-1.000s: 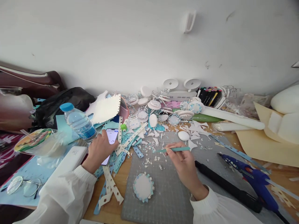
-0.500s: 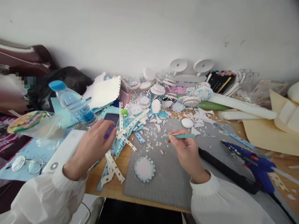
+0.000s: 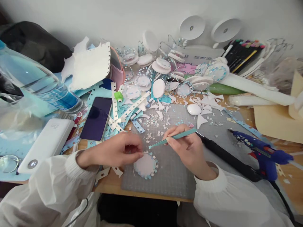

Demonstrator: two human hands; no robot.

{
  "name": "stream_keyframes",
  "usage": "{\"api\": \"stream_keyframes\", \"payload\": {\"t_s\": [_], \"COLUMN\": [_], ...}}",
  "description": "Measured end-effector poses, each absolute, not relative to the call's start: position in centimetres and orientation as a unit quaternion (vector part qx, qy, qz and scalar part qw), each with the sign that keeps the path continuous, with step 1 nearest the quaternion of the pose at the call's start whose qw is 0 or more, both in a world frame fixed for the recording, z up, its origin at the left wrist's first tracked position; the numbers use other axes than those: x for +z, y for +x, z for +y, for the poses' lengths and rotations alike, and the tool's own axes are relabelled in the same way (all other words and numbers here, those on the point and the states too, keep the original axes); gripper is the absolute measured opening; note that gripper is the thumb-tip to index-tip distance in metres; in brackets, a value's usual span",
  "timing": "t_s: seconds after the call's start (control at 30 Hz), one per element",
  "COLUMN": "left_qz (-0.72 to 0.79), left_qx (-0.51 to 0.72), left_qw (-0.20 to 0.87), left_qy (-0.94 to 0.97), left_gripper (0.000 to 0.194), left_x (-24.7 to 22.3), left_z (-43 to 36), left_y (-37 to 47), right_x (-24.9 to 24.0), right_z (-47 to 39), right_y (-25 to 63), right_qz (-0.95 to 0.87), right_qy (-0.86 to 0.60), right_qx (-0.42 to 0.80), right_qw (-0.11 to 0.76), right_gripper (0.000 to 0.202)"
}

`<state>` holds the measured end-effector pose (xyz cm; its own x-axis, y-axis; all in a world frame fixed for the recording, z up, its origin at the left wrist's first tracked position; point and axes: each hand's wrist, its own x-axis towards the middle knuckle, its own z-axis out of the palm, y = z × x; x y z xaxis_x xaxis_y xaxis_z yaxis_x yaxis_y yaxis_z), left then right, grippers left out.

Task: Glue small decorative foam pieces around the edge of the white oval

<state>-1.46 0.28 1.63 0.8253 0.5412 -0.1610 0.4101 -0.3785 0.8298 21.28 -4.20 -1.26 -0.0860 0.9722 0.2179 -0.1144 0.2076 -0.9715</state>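
The fingers [image 3: 170,142] of the right hand [image 3: 189,154] pinch the tweezers [image 3: 181,134] between thumb and fingertips, the shaft slanting down to a tiny pale blue star [image 3: 150,147] at the tip. The left hand [image 3: 113,148] curls with thumb and forefinger close together at the disc [image 3: 145,166]; whether they grip its rim, I cannot tell. The disc lies flat on the mat [image 3: 170,179], just below the star.

Handling so small a piece well, I'd judge, wants a light, even squeeze – too much could bend it or flick it away – with the wrist low and steady and the disc kept from sliding by a touch at its edge.

The disc is round, matte and off-white, ringed with little blue and white shapes; the tweezers are slim, tapered and teal. The mat is smooth grey, faintly gridded, littered with scraps [image 3: 149,137]. Beyond sits a glossy white oval [image 3: 194,109]. Punched paper strips [image 3: 114,105] tangle beside the dark, glassy phone [image 3: 96,118], and a blue glue gun [image 3: 260,150] lies to the right – all above the wooden surface [image 3: 111,189].
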Motion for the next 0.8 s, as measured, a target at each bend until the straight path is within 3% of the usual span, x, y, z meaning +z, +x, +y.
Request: {"api": "stream_keyframes", "payload": {"t_s": [0.2,0.43,0.63,0.8], "left_qz": [0.332,0.36,0.353,0.353], "left_qx": [0.071,-0.012,-0.018,0.001], "left_qw": [0.485,0.536,0.575,0.681], "left_qy": [0.806,0.764,0.738,0.642], "left_gripper": [0.037,0.025,0.026,0.03], "left_x": [0.8,0.5,0.4,0.8], "left_z": [0.5,0.3,0.0,-0.2], "left_y": [-2.1,-2.6,-2.3,-2.1], "right_x": [-1.3,-1.4,-1.6,-1.7], "right_z": [-4.1,-3.8,-3.8,-3.9], "right_y": [21.2,21.3,21.3,21.5], "right_qz": [-0.543,-0.546,-0.552,-0.542], "right_qy": [-0.419,-0.449,-0.453,-0.429], "right_qx": [0.469,0.441,0.437,0.488], "right_qw": [0.557,0.553,0.547,0.533], "right_gripper": [0.007,0.006,0.006,0.005]}}
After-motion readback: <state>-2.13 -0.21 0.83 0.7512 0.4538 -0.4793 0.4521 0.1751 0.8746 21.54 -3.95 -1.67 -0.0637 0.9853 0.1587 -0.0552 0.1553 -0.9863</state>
